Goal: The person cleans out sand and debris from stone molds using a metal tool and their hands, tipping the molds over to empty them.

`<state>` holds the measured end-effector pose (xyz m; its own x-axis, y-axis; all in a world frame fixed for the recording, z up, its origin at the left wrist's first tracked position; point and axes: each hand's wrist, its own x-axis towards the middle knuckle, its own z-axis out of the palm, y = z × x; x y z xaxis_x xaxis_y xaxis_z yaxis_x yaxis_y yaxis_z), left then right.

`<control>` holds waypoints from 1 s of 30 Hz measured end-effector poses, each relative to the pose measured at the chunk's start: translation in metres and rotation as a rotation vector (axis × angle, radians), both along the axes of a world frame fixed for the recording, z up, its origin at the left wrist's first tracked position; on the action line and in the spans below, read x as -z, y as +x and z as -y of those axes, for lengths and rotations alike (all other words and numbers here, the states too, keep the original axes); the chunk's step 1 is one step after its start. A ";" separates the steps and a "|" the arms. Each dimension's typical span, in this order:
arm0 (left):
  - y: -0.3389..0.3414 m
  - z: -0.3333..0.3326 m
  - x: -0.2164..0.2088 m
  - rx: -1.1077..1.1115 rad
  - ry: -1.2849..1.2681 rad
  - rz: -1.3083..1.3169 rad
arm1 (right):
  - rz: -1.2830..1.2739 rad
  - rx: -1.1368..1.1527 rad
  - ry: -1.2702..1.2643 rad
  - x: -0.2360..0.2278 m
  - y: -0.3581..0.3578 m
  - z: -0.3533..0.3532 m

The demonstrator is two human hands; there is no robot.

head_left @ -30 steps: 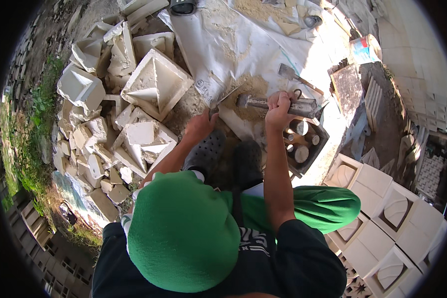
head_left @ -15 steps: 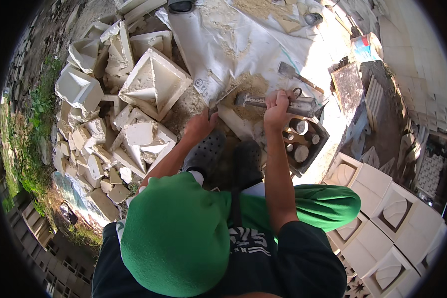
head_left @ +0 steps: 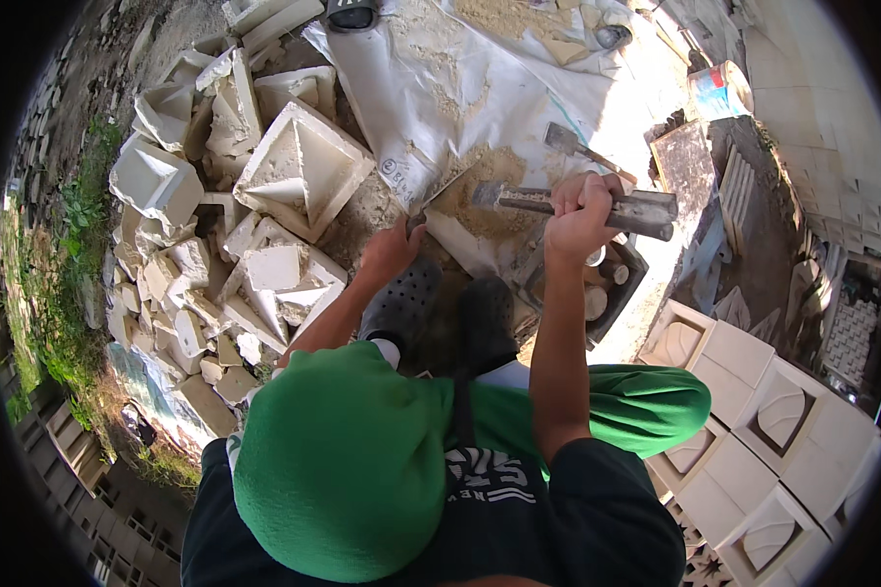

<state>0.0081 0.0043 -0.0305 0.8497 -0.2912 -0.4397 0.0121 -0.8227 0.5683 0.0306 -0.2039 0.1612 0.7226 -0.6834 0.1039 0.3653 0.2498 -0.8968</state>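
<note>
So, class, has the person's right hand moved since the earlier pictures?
Yes. Judged against the dark open box, the right hand has shifted to the person's right.

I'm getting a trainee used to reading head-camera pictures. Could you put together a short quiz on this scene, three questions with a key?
1. True or false: the left hand and the right hand each hold a tool.

2. Which lies to the left of the left hand?
A) the white bucket
B) the pile of cream block pieces
C) the dark box of cylinders

3. Fill in the colour: a flat-bladed tool with a wooden handle lies on a ___ sheet.

Key
1. True: a thin-bladed tool in the left, a long grey tool in the right.
2. B
3. White
</note>
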 end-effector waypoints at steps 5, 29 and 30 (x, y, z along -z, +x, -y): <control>-0.002 0.002 -0.001 0.009 -0.002 0.016 | -0.151 -0.046 -0.037 0.050 0.031 -0.003; 0.000 0.000 -0.002 -0.016 0.025 -0.092 | -0.136 0.066 -0.102 0.022 0.002 -0.004; 0.000 0.001 -0.004 -0.017 0.024 -0.095 | -0.139 0.064 -0.104 0.013 0.003 0.001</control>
<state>0.0083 0.0033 -0.0263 0.8085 -0.2654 -0.5252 0.0795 -0.8351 0.5444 0.0332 -0.2050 0.1479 0.6900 -0.7195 0.0785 0.2483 0.1334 -0.9595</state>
